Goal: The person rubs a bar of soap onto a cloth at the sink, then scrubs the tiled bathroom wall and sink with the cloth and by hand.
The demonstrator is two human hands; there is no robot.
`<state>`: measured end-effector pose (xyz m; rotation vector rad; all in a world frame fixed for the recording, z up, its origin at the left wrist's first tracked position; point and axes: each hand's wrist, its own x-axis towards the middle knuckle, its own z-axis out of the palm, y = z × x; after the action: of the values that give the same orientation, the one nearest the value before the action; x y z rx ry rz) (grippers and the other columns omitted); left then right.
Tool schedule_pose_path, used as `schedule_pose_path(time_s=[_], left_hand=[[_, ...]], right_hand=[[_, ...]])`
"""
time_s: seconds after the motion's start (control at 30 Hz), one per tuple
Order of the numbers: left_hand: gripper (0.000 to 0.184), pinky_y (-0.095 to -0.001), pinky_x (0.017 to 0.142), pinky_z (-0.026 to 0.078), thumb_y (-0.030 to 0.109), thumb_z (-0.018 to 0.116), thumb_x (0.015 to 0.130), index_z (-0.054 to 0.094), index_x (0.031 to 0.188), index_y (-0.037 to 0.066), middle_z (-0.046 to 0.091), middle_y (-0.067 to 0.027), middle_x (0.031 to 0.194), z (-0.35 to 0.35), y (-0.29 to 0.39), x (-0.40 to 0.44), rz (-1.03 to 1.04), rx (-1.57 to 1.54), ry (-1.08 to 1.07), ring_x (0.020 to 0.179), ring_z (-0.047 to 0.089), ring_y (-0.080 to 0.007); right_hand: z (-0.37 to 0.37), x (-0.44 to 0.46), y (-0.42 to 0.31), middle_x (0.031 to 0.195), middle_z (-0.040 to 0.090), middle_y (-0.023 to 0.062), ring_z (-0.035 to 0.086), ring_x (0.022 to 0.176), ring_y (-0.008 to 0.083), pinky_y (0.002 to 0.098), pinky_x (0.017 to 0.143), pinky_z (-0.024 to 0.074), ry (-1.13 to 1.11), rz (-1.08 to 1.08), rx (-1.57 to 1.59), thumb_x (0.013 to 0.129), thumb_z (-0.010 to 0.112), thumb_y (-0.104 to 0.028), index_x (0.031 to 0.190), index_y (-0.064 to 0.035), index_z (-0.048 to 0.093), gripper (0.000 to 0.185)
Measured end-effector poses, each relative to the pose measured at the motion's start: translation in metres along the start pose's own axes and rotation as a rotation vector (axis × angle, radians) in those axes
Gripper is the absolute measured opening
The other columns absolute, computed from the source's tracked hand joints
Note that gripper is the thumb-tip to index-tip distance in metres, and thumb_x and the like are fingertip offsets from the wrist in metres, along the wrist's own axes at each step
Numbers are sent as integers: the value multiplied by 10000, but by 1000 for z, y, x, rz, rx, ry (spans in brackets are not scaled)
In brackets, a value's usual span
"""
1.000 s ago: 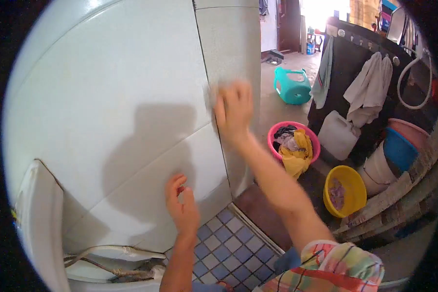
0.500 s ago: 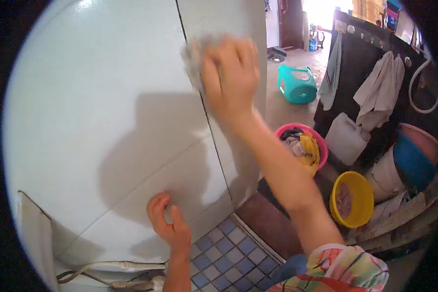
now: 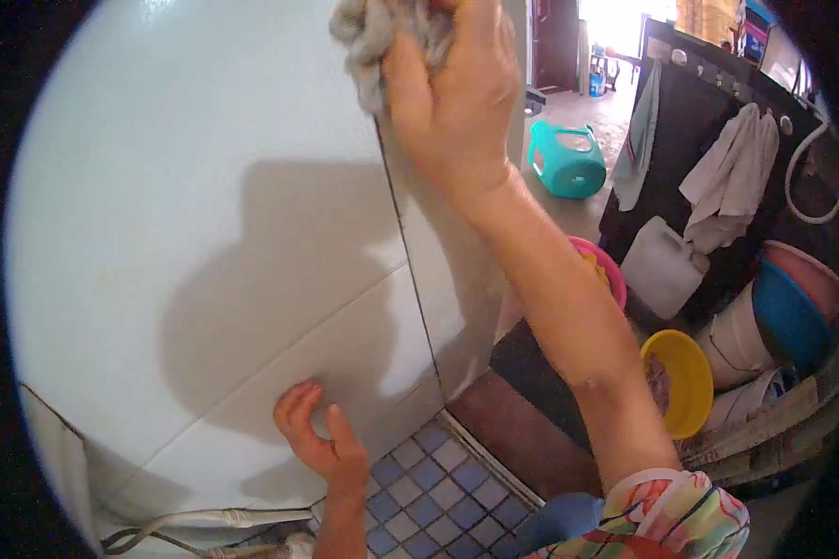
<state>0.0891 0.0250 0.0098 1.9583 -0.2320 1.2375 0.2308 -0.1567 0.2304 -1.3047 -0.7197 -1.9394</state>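
Observation:
At the top of the view my right hand (image 3: 457, 102) grips a crumpled grey cloth (image 3: 373, 47). The cloth lies against the white tiled wall (image 3: 121, 214), by the dark vertical joint near its corner. Lower down, my left hand (image 3: 317, 433) is held in front of the wall with its fingers curved and apart, and nothing in it. Whether its fingertips touch the tiles I cannot tell.
Blue and white checkered floor (image 3: 429, 484) lies below. Hoses (image 3: 177, 522) run at the lower left. To the right are a teal stool (image 3: 568, 163), a pink basin (image 3: 610, 270), a yellow basin (image 3: 685, 382), a white jug (image 3: 662, 265) and hanging towels (image 3: 731, 177).
My right hand has moved up the wall with the cloth, which now shows more clearly. My left hand has shifted left and down. The view has shifted a little.

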Motion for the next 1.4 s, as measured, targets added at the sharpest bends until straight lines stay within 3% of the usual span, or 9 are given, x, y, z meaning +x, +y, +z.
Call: schedule_pose_path(time_s=[0.1, 0.27, 0.57, 0.63, 0.73, 0.9, 1.03, 1.27, 1.4], left_hand=[[217, -331, 793, 385, 124, 514, 798, 519, 996, 34, 508, -124, 1029, 0, 0, 0, -15, -34, 6, 963, 466, -243], [221, -335, 818, 385, 124, 509, 797, 521, 999, 35, 497, -131, 1064, 1, 4, 1, -7, -63, -9, 977, 465, -250], [218, -361, 855, 382, 101, 496, 795, 507, 995, 15, 467, -135, 1060, 2, 9, 2, -37, -44, -25, 999, 455, -258], [218, -382, 877, 377, 66, 481, 786, 493, 994, 0, 444, -146, 1056, 0, 7, 1, -60, -54, -43, 1006, 447, -268], [218, -383, 877, 379, 71, 484, 790, 493, 997, 1, 446, -147, 1057, 1, 3, 2, -36, -103, -42, 1002, 451, -267], [232, -390, 888, 371, 83, 491, 794, 501, 1010, 0, 455, -153, 1073, -1, 2, 0, 28, -10, -57, 1014, 448, -272], [235, -381, 887, 365, 88, 492, 798, 507, 1015, 0, 459, -154, 1084, -2, 8, 2, -7, -43, -62, 1013, 449, -267], [231, -349, 862, 365, 90, 492, 806, 511, 1022, 11, 460, -138, 1098, -2, 8, 3, -97, -100, -63, 1031, 442, -254], [238, -306, 812, 381, 144, 522, 819, 515, 1024, 23, 505, -104, 1054, 0, 6, 2, -46, -89, 6, 978, 468, -216]], right_hand=[[-23, -47, 5, 860, 526, 128, 494, 806, 304, 416, 718, 392, -101, -167, -122, 707, 569, -45, 862, -48, 551, 156], [-138, -259, -31, 804, 483, 101, 467, 704, 293, 409, 658, 373, -491, 211, -151, 630, 590, -14, 812, -58, 525, 199], [-32, -43, 5, 892, 520, 155, 473, 862, 318, 395, 746, 383, -232, -28, -126, 737, 554, -57, 856, -34, 570, 122], [-24, 4, 7, 1110, 460, 142, 444, 1006, 271, 423, 864, 375, -306, 131, -100, 840, 521, -155, 1130, -81, 527, 299], [-30, -52, 17, 869, 522, 146, 474, 840, 306, 393, 723, 378, -87, -125, -92, 733, 548, -42, 817, -31, 565, 86], [-139, -276, -26, 884, 451, 148, 443, 823, 313, 416, 739, 362, -450, 288, -221, 678, 569, -24, 815, -47, 504, 153], [-147, -265, -28, 913, 453, 186, 429, 867, 346, 431, 768, 349, -571, 468, -169, 709, 545, -58, 879, -38, 504, 176], [-37, -18, 34, 886, 501, 165, 456, 789, 311, 380, 733, 361, -91, 98, -78, 742, 524, -52, 872, 8, 516, 144], [-60, -92, 26, 857, 491, 170, 439, 842, 349, 431, 756, 348, -184, 78, -198, 731, 543, -52, 836, -13, 518, 115]])
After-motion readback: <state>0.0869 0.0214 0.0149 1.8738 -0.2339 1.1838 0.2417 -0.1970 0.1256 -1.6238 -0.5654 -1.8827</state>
